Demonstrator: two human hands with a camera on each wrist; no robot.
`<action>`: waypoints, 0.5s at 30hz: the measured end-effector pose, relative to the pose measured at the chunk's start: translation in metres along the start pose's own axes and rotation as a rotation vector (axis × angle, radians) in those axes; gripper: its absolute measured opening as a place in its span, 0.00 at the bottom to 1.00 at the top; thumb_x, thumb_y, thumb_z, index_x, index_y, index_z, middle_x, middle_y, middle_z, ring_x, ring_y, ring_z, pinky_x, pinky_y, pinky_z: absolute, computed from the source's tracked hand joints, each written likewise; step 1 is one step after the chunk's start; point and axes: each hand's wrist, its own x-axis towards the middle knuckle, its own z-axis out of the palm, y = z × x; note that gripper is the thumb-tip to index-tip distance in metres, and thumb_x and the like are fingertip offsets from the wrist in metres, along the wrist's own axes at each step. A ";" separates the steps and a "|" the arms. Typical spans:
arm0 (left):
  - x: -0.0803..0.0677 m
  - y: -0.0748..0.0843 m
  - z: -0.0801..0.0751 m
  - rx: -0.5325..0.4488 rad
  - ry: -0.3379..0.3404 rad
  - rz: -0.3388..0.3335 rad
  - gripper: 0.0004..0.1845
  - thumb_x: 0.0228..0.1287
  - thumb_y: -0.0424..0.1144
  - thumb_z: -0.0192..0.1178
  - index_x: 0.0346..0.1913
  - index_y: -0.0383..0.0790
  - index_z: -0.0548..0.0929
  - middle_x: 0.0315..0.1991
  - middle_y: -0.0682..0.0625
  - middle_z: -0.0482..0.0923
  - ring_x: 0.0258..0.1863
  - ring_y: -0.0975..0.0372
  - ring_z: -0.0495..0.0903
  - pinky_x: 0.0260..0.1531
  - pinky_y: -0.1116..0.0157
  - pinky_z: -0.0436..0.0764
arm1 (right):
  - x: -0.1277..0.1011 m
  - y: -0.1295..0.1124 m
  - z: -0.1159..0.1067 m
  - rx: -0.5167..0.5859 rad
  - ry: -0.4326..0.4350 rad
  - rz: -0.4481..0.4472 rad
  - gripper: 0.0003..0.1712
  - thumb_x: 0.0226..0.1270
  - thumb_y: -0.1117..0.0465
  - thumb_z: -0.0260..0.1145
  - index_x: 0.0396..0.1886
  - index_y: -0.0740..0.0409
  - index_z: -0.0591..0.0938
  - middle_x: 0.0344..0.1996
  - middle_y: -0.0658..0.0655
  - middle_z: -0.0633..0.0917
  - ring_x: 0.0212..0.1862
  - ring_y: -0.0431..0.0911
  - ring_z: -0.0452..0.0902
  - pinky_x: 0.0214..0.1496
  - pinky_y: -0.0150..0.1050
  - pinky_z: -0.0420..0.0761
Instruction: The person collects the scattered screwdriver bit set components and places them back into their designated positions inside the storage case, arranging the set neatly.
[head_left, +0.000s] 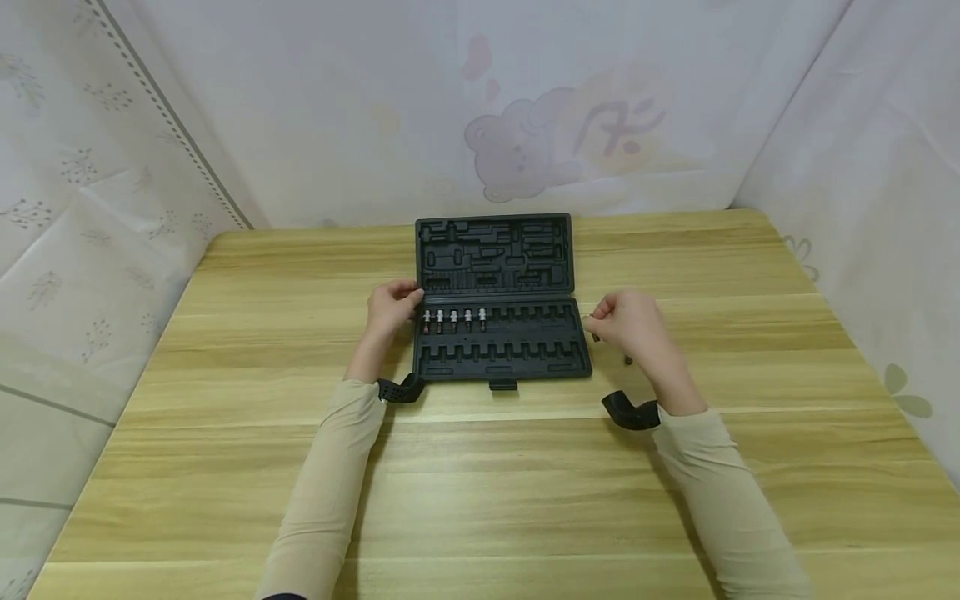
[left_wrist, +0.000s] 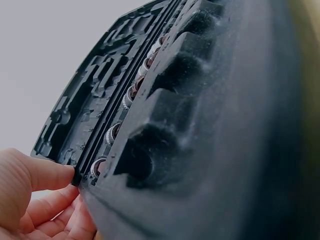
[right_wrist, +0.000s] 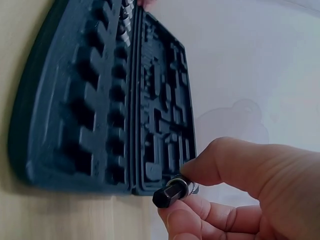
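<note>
A black plastic socket case (head_left: 517,337) lies opened flat on the table, its lid at the back. Several silver bit sockets (head_left: 453,321) stand in a row at the left of its rear slots. My left hand (head_left: 390,307) grips the case's left edge near the hinge, thumb on top and fingers beneath in the left wrist view. Just off the case's right side, my right hand (head_left: 632,321) pinches a hex bit socket (right_wrist: 172,193) between thumb and fingers, its dark hexagonal tip pointing away from the palm.
A small dark piece (head_left: 628,360), probably another bit socket, lies on the wooden table (head_left: 487,492) below my right hand. The case's latch (head_left: 503,385) sticks out at the front. Printed cloth walls (head_left: 360,117) rise behind and beside the table.
</note>
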 end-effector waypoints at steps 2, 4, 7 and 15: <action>0.000 0.000 0.000 -0.004 -0.001 0.001 0.16 0.65 0.34 0.58 0.53 0.30 0.79 0.47 0.38 0.79 0.33 0.60 0.76 0.30 0.70 0.77 | 0.001 -0.002 0.001 0.001 -0.011 0.005 0.11 0.57 0.59 0.64 0.24 0.64 0.81 0.17 0.54 0.81 0.20 0.45 0.71 0.25 0.38 0.71; 0.001 0.000 0.000 -0.009 -0.002 0.001 0.16 0.65 0.34 0.57 0.53 0.30 0.79 0.47 0.38 0.79 0.32 0.60 0.76 0.29 0.71 0.77 | 0.002 -0.004 0.001 0.002 -0.021 0.008 0.11 0.58 0.59 0.64 0.24 0.64 0.81 0.17 0.54 0.81 0.20 0.45 0.71 0.24 0.38 0.71; 0.001 0.000 0.000 -0.014 -0.001 -0.004 0.16 0.65 0.34 0.58 0.53 0.30 0.79 0.47 0.38 0.79 0.33 0.60 0.76 0.29 0.71 0.77 | 0.004 -0.006 0.003 0.001 -0.014 -0.004 0.11 0.58 0.59 0.64 0.24 0.64 0.81 0.18 0.55 0.82 0.20 0.46 0.71 0.25 0.39 0.71; 0.000 0.000 0.000 -0.002 0.001 0.010 0.16 0.65 0.34 0.57 0.53 0.30 0.79 0.46 0.38 0.79 0.34 0.60 0.76 0.29 0.72 0.77 | 0.009 -0.015 0.007 -0.006 -0.013 0.007 0.12 0.57 0.58 0.64 0.22 0.63 0.81 0.19 0.55 0.81 0.24 0.49 0.73 0.29 0.42 0.75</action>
